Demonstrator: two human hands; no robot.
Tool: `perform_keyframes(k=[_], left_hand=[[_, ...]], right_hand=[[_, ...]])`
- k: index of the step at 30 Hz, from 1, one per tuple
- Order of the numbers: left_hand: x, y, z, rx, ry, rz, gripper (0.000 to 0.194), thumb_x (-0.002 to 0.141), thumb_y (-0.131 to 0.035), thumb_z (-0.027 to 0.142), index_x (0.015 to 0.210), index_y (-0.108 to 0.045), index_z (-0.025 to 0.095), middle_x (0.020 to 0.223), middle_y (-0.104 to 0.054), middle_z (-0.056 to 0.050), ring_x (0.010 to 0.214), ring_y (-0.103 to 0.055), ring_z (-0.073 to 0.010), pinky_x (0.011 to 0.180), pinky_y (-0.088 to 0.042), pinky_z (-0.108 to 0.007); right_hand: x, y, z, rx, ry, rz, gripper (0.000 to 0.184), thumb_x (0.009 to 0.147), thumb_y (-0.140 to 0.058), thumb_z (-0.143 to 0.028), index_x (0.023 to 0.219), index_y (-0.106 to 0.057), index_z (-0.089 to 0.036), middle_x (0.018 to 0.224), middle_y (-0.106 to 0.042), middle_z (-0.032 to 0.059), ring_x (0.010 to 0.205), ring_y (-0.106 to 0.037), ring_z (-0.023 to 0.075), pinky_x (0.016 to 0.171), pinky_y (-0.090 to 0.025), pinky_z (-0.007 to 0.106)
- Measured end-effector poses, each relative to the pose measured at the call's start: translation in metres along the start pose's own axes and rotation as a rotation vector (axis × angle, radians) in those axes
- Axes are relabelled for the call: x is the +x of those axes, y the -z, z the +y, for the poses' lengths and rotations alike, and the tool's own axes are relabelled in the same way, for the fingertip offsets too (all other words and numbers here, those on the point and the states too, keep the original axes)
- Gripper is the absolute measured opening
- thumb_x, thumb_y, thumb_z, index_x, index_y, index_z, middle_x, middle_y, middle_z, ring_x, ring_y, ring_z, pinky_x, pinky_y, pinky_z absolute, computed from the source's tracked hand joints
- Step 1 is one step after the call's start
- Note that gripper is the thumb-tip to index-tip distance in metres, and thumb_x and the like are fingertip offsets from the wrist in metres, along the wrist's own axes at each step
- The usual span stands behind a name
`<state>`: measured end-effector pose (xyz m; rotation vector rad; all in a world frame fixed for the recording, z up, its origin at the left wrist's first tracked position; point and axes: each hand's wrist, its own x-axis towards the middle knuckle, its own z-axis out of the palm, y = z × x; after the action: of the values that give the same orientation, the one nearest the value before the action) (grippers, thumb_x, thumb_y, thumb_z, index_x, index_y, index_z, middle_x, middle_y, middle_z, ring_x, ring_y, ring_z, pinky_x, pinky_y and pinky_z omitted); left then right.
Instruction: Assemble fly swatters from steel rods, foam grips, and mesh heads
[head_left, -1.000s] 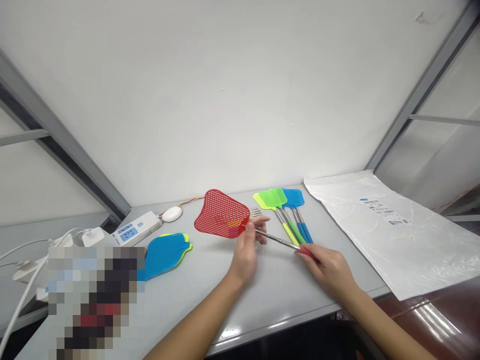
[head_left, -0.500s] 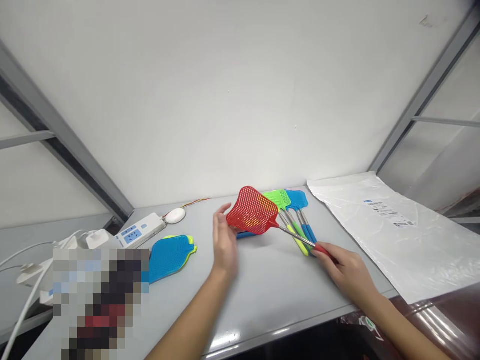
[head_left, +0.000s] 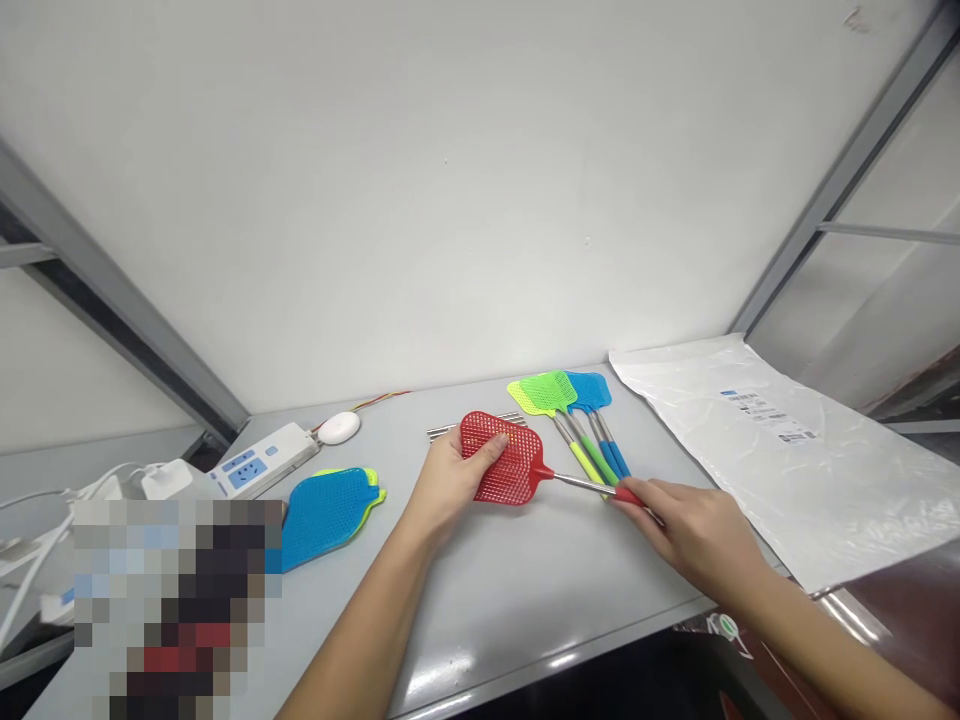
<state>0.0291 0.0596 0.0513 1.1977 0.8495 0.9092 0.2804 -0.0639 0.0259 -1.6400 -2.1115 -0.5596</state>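
Observation:
A red fly swatter [head_left: 521,465] is held between both hands above the grey table. My left hand [head_left: 446,480] grips the perforated head by its left side, thumb on top. My right hand [head_left: 694,525] is closed around the red handle, and a thin metal shaft shows between. Behind the head lie several metal rods [head_left: 441,432], partly covered. Just beyond my right hand, assembled yellow, green [head_left: 551,388] and blue [head_left: 594,390] fly swatters rest side by side with overlapping heads. To the left, a blue swatter head [head_left: 330,510] lies over a yellow-green one [head_left: 373,512].
A white power strip [head_left: 281,452] with plugs and cables stands at the left, beside a round white device [head_left: 339,428]. At the right lies a white plastic mailing bag [head_left: 787,470]. The lower left is pixelated. A wall closes the back.
The red swatter's head has come down and flattened out. My left hand, open behind it before, now grips it with the thumb on top. The metal rods have come into view.

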Motion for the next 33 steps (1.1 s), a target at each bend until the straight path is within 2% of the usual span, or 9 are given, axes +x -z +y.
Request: perform_keyframes(k=[5, 10, 14, 17, 20, 23, 26, 29, 33], left_hand=[[0.003, 0.007, 0.000, -0.006, -0.003, 0.054, 0.036, 0.076, -0.070, 0.045, 0.096, -0.065, 0.016, 0.097, -0.072, -0.011, 0.080, -0.070, -0.0242, 0.068, -0.059, -0.037], [0.001, 0.011, 0.005, -0.040, 0.061, -0.009, 0.034, 0.078, -0.070, 0.042, 0.101, -0.063, 0.018, 0.105, -0.071, -0.012, 0.087, -0.070, -0.0255, 0.071, -0.059, -0.038], [-0.001, 0.007, 0.006, -0.066, 0.069, -0.037, 0.031, 0.079, -0.069, 0.037, 0.104, -0.062, 0.019, 0.112, -0.068, -0.013, 0.090, -0.070, -0.0250, 0.073, -0.058, -0.038], [0.000, 0.008, 0.008, -0.070, 0.056, -0.015, 0.034, 0.077, -0.071, 0.034, 0.106, -0.061, 0.020, 0.110, -0.069, -0.013, 0.090, -0.070, -0.0259, 0.072, -0.058, -0.038], [0.001, 0.010, 0.010, -0.062, 0.013, -0.015, 0.036, 0.075, -0.072, 0.033, 0.107, -0.060, 0.020, 0.109, -0.069, -0.012, 0.092, -0.069, -0.0264, 0.074, -0.058, -0.039], [0.001, 0.009, 0.014, -0.034, 0.003, -0.025, 0.038, 0.075, -0.073, 0.033, 0.108, -0.060, 0.019, 0.109, -0.068, -0.012, 0.095, -0.068, -0.0266, 0.077, -0.056, -0.038], [0.002, 0.007, 0.017, -0.075, 0.036, -0.001, 0.047, 0.074, -0.073, 0.036, 0.116, -0.057, 0.023, 0.114, -0.065, -0.011, 0.096, -0.067, -0.0263, 0.076, -0.055, -0.038], [0.008, 0.015, 0.019, -0.206, -0.028, 0.119, 0.050, 0.076, -0.071, 0.039, 0.120, -0.054, 0.025, 0.119, -0.062, -0.010, 0.099, -0.064, -0.0241, 0.080, -0.053, -0.036], [0.020, 0.032, 0.014, -0.335, -0.160, 0.379, 0.034, 0.075, -0.070, 0.034, 0.107, -0.061, 0.024, 0.107, -0.063, -0.005, 0.090, -0.062, -0.0176, 0.074, -0.052, -0.029]], right_hand=[[0.016, 0.003, -0.010, -0.150, 0.017, 0.046, 0.031, 0.095, -0.046, -0.041, 0.084, -0.068, -0.022, 0.058, -0.064, -0.0017, 0.045, -0.053, 0.0111, 0.046, -0.018, 0.030], [0.020, 0.000, -0.003, -0.171, 0.046, 0.162, 0.018, 0.093, -0.053, -0.030, 0.098, -0.069, -0.024, 0.059, -0.063, -0.0019, 0.055, -0.054, 0.0110, 0.057, -0.025, 0.031], [0.015, -0.007, 0.006, -0.195, 0.015, 0.246, 0.024, 0.093, -0.054, -0.022, 0.112, -0.066, -0.029, 0.071, -0.069, -0.0018, 0.062, -0.056, 0.0112, 0.061, -0.025, 0.034], [0.013, -0.012, 0.006, -0.144, 0.006, 0.175, 0.022, 0.093, -0.052, -0.025, 0.111, -0.066, -0.026, 0.070, -0.068, 0.0001, 0.062, -0.056, 0.0127, 0.061, -0.028, 0.033], [0.014, -0.012, 0.002, 0.004, 0.006, 0.024, 0.023, 0.095, -0.048, -0.030, 0.106, -0.066, -0.022, 0.072, -0.068, 0.0013, 0.060, -0.059, 0.0140, 0.058, -0.033, 0.030], [0.016, -0.004, -0.005, 0.148, -0.051, -0.168, 0.026, 0.097, -0.042, -0.033, 0.109, -0.063, -0.023, 0.088, -0.073, 0.0023, 0.064, -0.066, 0.0166, 0.055, -0.040, 0.028], [0.016, 0.009, -0.010, 0.269, -0.088, -0.319, 0.031, 0.098, -0.036, -0.030, 0.123, -0.053, -0.024, 0.108, -0.071, 0.0035, 0.077, -0.070, 0.0200, 0.061, -0.047, 0.029], [0.016, 0.018, -0.008, 0.440, -0.205, -0.378, 0.035, 0.099, -0.030, -0.028, 0.132, -0.042, -0.027, 0.109, -0.071, 0.0031, 0.082, -0.070, 0.0189, 0.064, -0.050, 0.027], [0.020, 0.012, 0.008, 0.444, -0.525, -0.290, 0.023, 0.099, -0.030, -0.034, 0.110, -0.048, -0.025, 0.077, -0.071, -0.0001, 0.064, -0.068, 0.0181, 0.053, -0.045, 0.026]])
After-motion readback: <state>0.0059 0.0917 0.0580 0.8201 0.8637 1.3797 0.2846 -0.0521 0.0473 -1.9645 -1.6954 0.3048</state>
